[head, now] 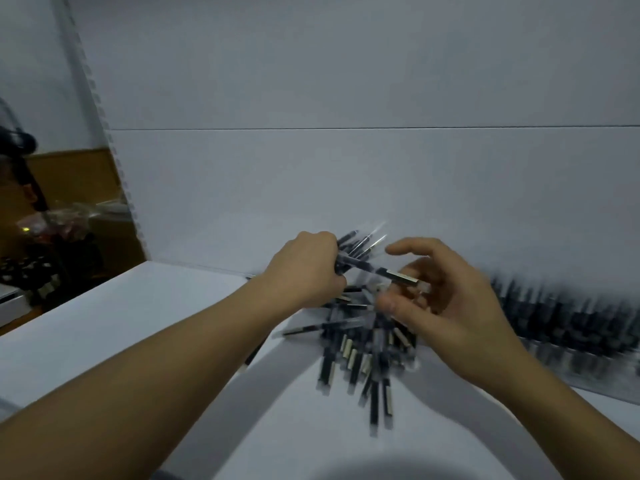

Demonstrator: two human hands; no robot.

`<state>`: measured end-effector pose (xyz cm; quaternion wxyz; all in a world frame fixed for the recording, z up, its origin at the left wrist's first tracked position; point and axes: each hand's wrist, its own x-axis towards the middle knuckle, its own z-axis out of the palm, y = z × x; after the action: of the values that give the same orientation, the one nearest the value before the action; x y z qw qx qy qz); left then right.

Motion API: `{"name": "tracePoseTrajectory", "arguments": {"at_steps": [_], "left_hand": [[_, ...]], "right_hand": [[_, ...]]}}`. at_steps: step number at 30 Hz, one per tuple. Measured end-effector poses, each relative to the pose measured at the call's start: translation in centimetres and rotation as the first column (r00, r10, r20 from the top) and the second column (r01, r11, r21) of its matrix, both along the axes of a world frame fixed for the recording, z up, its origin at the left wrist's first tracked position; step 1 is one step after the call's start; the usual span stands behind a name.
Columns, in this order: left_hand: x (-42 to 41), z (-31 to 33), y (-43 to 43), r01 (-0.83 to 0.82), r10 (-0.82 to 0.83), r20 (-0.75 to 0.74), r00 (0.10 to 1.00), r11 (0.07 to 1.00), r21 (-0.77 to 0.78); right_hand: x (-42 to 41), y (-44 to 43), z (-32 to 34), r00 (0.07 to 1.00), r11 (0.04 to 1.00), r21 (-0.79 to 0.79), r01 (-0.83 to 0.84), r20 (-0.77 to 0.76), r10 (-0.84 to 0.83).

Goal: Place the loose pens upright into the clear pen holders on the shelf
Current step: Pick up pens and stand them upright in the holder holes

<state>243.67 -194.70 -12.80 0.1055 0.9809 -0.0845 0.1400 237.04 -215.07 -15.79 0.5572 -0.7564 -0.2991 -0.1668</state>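
A single head-worn camera looks forward and down, close over the white shelf (104, 323), facing the white back wall (346, 98).

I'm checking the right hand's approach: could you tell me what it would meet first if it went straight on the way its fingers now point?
The right hand points left, and first in line is the pen jutting from the bunch gripped by the left hand. Its end looks almost between the fingers, though blur leaves depth unclear.

— Any lettering to read on those pens (360, 344)?
— Nothing legible, they're blurred, and the white shelf (104, 323) and wall (346, 81) carry no print either
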Motion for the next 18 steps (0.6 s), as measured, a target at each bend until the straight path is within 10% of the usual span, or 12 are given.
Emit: {"name": "tracePoseTrajectory", "arguments": {"at_steps": [10,18], "left_hand": [[-0.5,-0.8,-10.6,0.320,-0.317,0.062,0.946,0.891,-0.322],[-1.4,-2.5,-17.7,0.528,-0.433,0.356,0.828,0.392,-0.753]], "right_hand": [[-2.1,-11.9,1.3,0.933,0.820,0.446,0.359,-0.144,-0.330],[-2.8,-19.6,-3.1,0.888,0.611,0.668,0.425,-0.438,-0.139]]}}
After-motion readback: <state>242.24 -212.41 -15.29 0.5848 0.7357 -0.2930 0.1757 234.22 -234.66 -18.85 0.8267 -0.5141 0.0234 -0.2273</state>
